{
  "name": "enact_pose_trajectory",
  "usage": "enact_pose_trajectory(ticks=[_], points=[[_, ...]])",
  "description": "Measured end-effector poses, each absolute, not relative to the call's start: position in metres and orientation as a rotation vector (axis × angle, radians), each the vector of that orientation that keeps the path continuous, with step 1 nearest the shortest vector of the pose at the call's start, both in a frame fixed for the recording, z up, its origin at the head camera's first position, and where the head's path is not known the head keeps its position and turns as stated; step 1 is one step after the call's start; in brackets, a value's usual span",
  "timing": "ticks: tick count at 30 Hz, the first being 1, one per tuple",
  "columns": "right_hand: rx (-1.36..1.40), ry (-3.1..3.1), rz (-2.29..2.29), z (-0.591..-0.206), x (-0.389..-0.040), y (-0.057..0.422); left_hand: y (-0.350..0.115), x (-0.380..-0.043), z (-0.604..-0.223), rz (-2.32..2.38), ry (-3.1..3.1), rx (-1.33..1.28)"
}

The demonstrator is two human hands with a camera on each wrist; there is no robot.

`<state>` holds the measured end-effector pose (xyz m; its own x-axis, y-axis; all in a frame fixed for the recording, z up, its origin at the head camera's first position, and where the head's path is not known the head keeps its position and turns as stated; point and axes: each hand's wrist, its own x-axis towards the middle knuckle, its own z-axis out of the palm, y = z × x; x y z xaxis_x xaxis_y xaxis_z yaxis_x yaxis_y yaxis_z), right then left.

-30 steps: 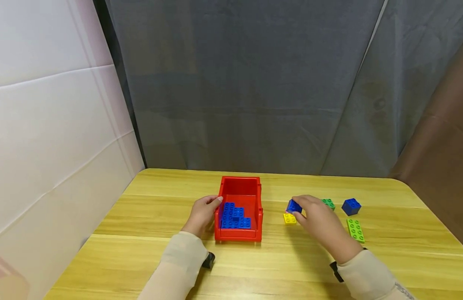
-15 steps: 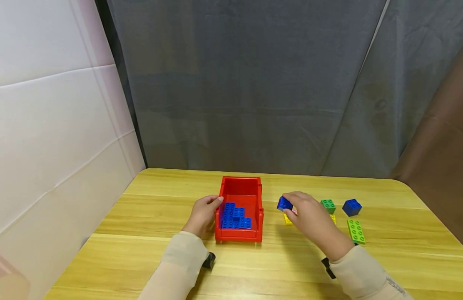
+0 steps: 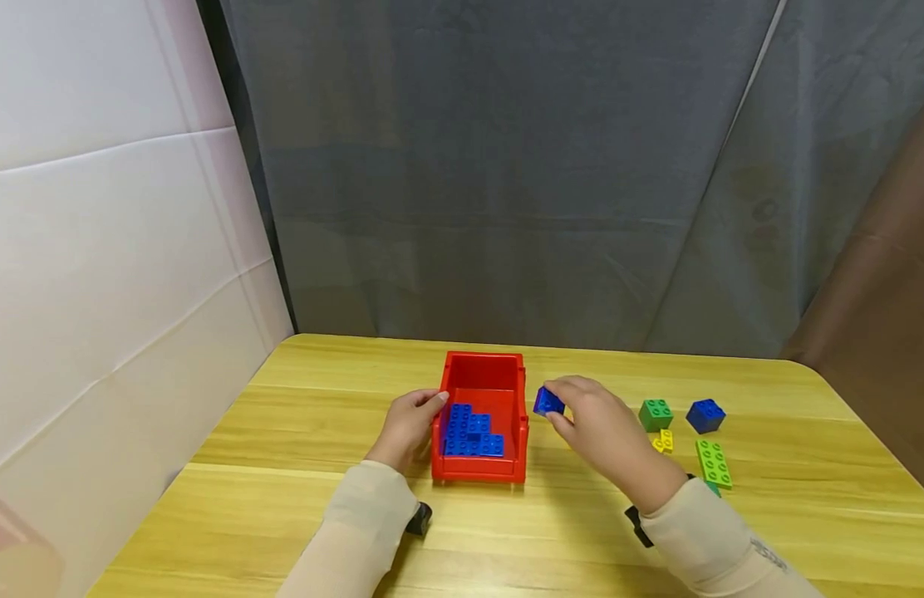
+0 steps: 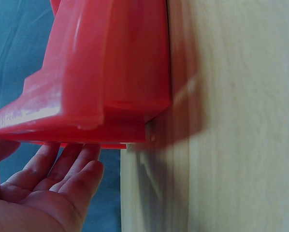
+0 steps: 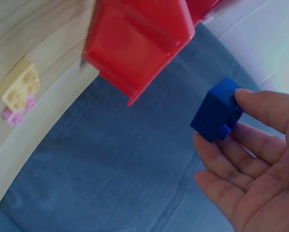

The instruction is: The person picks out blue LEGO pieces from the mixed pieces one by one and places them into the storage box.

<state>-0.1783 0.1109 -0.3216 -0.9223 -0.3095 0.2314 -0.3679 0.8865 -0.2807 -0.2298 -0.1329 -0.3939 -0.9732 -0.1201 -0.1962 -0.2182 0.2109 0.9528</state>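
A red plastic bin (image 3: 480,472) stands on the wooden table in the head view, with several blue bricks (image 3: 462,432) lying in its near left part. My left hand (image 3: 405,425) holds the bin's left wall, thumb at the rim and fingers against the outside, as the left wrist view (image 4: 48,188) also shows from below. Just right of the bin, my right hand (image 3: 607,436) pinches a small blue toy brick (image 3: 549,402) between thumb and fingers, raised above the table. In the right wrist view this brick (image 5: 217,111) is tilted, studs toward the palm.
Right of my right hand lie a green brick (image 3: 656,415), another blue brick (image 3: 705,416), a lime brick (image 3: 714,464) and yellow pieces (image 3: 663,441). The right wrist view shows a yellow brick (image 5: 20,87) beside a pink one (image 5: 19,113). A grey curtain (image 3: 462,183) hangs behind the table.
My right hand has carried the blue brick leftward, from above the yellow brick to beside the bin's right wall. The left hand keeps its hold on the bin.
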Motion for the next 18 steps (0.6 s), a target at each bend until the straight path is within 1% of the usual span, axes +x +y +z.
enact_pose_trajectory(ticks=[18], points=[[0.581,-2.855,0.567,-0.318,-0.188,0.086,-0.133,-0.230,-0.394,1.902,2.356,-0.358]])
